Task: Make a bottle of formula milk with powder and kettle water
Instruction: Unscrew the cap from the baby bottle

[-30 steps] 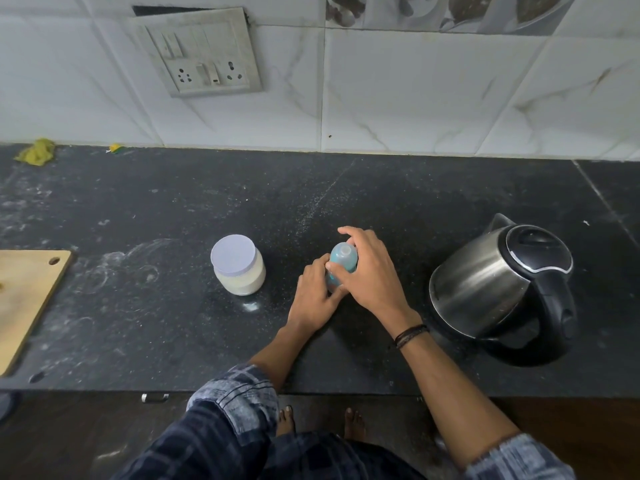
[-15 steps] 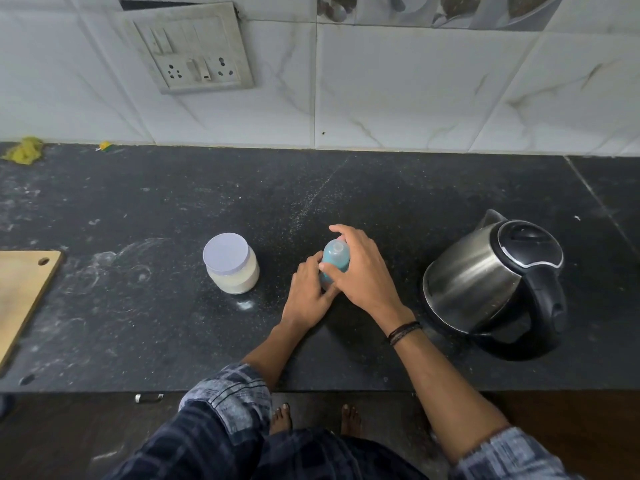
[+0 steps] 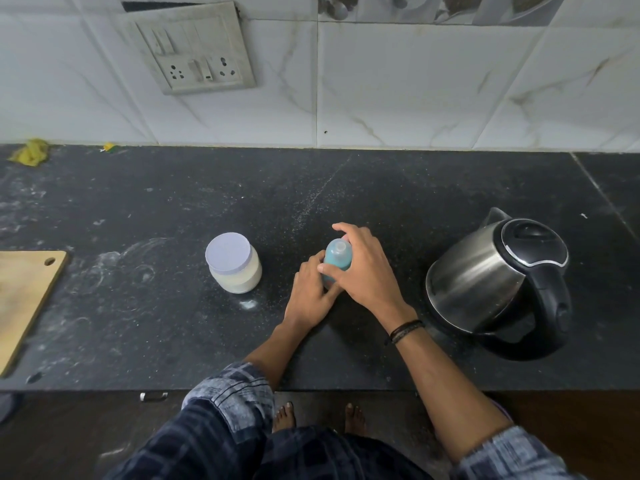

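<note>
A small blue baby bottle (image 3: 336, 258) stands upright on the black counter (image 3: 173, 209), its teat top showing between my fingers. My left hand (image 3: 311, 296) wraps the bottle's lower body from the left. My right hand (image 3: 363, 271) grips around its upper part and cap from the right. A jar of pale powder (image 3: 233, 268) with a flat white lid stands closed a short way left of the bottle. A steel kettle (image 3: 491, 285) with a black lid and handle sits to the right, lid closed.
A wooden cutting board (image 3: 24, 296) lies at the counter's left edge. A switch and socket panel (image 3: 194, 50) is on the tiled wall. Yellow scraps (image 3: 29, 152) lie at the back left. Spilled powder (image 3: 249, 304) dusts the counter near the jar.
My hands stay on the bottle; the right hand's fingers have shifted slightly around the top, showing more of the teat. The camera view has drifted a little.
</note>
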A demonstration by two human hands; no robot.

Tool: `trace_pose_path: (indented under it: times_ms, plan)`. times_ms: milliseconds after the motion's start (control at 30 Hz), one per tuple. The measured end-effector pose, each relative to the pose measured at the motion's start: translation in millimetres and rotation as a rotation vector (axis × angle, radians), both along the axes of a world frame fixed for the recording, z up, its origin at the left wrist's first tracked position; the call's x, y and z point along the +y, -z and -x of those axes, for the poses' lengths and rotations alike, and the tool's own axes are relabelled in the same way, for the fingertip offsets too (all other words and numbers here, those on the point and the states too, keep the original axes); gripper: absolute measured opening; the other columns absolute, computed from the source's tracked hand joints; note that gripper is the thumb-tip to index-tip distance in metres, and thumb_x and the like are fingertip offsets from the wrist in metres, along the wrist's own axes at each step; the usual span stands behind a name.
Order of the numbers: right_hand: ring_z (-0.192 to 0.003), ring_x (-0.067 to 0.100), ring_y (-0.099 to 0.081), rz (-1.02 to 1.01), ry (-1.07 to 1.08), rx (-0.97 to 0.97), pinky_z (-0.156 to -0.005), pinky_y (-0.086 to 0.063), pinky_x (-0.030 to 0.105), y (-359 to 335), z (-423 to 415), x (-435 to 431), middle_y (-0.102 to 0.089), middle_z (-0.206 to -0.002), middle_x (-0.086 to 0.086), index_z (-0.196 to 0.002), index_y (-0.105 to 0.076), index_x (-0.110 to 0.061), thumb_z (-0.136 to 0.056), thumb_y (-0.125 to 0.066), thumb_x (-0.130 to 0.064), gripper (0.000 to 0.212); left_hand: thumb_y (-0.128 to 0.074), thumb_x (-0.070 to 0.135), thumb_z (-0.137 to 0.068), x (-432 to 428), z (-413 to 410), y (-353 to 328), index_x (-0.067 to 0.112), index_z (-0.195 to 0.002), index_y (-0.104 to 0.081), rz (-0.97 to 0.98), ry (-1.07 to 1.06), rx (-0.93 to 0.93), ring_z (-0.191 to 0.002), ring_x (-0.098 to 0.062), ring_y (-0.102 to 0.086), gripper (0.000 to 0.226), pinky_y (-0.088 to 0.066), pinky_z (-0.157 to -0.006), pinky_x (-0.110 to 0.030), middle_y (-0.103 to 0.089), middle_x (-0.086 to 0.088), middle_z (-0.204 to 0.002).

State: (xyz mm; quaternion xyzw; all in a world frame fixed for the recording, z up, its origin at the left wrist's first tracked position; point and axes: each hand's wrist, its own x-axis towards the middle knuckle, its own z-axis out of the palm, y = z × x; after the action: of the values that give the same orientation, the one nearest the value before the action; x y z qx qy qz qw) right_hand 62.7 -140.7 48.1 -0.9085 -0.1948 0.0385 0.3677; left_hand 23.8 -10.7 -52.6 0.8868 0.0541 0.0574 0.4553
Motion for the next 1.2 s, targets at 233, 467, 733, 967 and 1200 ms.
trace_pose_path:
  times_ms: [233, 467, 733, 967, 1200]
  plan:
    - [-0.128, 0.01, -0.046, -0.029, -0.026, 0.023, -0.098, -0.047, 0.031, -2, -1, -2, -0.048, -0.138, -0.007, -0.148, -0.043, -0.033, -0.08, -0.088, -0.028, 0.082, -0.048, 0.063, -0.089, -1, 2, -3, 0.02, -0.146, -0.044, -0.016, 0.002, 0.001, -0.118, -0.016, -0.048, 0.072, -0.043, -0.102, -0.049, -0.052, 0.003, -0.138]
    - [-0.128, 0.012, -0.047, -0.073, -0.041, 0.052, -0.1, -0.048, 0.033, -3, -3, -4, -0.047, -0.137, -0.009, -0.148, -0.042, -0.035, -0.08, -0.086, -0.024, 0.082, -0.05, 0.063, -0.09, -1, 2, -2, 0.022, -0.144, -0.044, -0.019, 0.001, -0.015, -0.115, -0.013, -0.049, 0.068, -0.045, -0.099, -0.047, -0.053, 0.006, -0.135]
    - [-0.13, 0.012, -0.047, -0.11, -0.081, 0.075, -0.106, -0.047, 0.035, -2, -4, -7, -0.047, -0.139, -0.012, -0.147, -0.044, -0.036, -0.082, -0.082, -0.017, 0.078, -0.05, 0.065, -0.092, 0, 1, 0, 0.023, -0.144, -0.042, -0.026, -0.005, -0.01, -0.115, -0.013, -0.049, 0.068, -0.044, -0.099, -0.043, -0.054, 0.006, -0.135]
    - [-0.124, 0.012, -0.049, -0.145, -0.058, 0.064, -0.103, -0.049, 0.037, -1, -3, -8, -0.052, -0.127, -0.016, -0.144, -0.047, -0.037, -0.082, -0.082, -0.02, 0.073, -0.051, 0.064, -0.094, -1, 1, 8, 0.023, -0.143, -0.045, -0.053, -0.015, -0.046, -0.112, -0.012, -0.051, 0.064, -0.044, -0.095, -0.04, -0.053, 0.009, -0.133]
    - [-0.122, 0.011, -0.051, -0.156, -0.049, 0.068, -0.105, -0.05, 0.04, 0, -1, -7, -0.053, -0.126, -0.014, -0.146, -0.046, -0.036, -0.083, -0.081, -0.019, 0.075, -0.052, 0.062, -0.092, -1, 2, 4, 0.023, -0.146, -0.041, -0.055, -0.013, -0.036, -0.112, -0.012, -0.048, 0.067, -0.041, -0.096, -0.038, -0.052, 0.008, -0.135]
